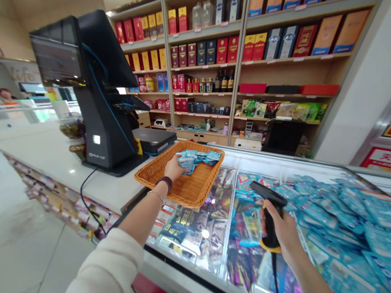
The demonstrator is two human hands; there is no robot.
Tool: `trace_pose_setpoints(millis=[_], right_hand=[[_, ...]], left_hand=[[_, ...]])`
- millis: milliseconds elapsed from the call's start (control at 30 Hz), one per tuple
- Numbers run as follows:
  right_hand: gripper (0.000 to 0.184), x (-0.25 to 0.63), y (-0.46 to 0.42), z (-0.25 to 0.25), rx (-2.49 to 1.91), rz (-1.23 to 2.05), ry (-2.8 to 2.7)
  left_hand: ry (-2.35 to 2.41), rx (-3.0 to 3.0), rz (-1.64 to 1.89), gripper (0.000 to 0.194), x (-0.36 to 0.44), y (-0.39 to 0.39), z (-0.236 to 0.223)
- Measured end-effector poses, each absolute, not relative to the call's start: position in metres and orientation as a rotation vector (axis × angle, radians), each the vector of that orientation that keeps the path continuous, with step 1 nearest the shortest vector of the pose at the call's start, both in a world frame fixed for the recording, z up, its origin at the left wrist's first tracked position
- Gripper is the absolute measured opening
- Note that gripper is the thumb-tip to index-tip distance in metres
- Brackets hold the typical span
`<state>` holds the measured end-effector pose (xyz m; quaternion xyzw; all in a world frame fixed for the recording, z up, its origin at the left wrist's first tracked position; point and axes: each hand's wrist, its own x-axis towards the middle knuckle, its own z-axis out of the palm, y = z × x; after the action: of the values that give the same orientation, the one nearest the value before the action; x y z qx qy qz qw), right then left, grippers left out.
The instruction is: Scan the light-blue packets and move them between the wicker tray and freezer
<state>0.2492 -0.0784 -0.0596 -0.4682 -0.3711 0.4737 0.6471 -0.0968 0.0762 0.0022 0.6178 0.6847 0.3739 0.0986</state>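
My left hand (173, 169), with a beaded bracelet at the wrist, reaches into a woven wicker basket (201, 183). Its fingers are closed on a small blue packet (186, 163). More blue packets (212, 158) lie at the basket's far end, just beyond my fingers. My right hand (286, 232) grips a black and yellow barcode scanner (270, 194) by its handle, with the scanner head pointing left, towards the basket. Under and beside my right arm, a large pile of similar blue packets (345, 211) covers the right side of the glass-topped freezer (228, 232).
A black checkout terminal (109, 122) stands on the white counter (45, 146) at left, a dark flat box (153, 140) beside it. The scanner's cable (276, 285) hangs towards me. Shelves (208, 71) of boxes and bottles fill the back. Another person (5, 95) is far left.
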Motion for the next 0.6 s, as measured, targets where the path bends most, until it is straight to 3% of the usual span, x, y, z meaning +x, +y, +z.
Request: trace_pose_setpoints(millis=[133,200,333,467,600], right_hand=[[0.056,0.252,-0.076,-0.064,-1.068,1.060,-0.833],[0.056,0.253,-0.075,-0.066,-1.061,1.058,-0.834],[0.052,0.253,-0.077,-0.065,-1.046,1.076,-0.834],[0.049,0.254,-0.080,-0.063,-1.033,1.075,-0.824],[0.048,0.255,-0.081,-0.061,-1.038,1.084,-0.855]], left_hand=[[1.634,1.750,1.388,0.031,-0.058,0.067,0.007],[1.376,1.735,1.491,0.020,-0.029,0.058,0.005],[0.945,1.592,1.497,0.029,0.031,0.031,-0.019],[0.881,1.426,1.278,0.042,0.067,0.007,-0.058],[0.884,1.379,1.220,0.039,0.071,0.001,-0.087]])
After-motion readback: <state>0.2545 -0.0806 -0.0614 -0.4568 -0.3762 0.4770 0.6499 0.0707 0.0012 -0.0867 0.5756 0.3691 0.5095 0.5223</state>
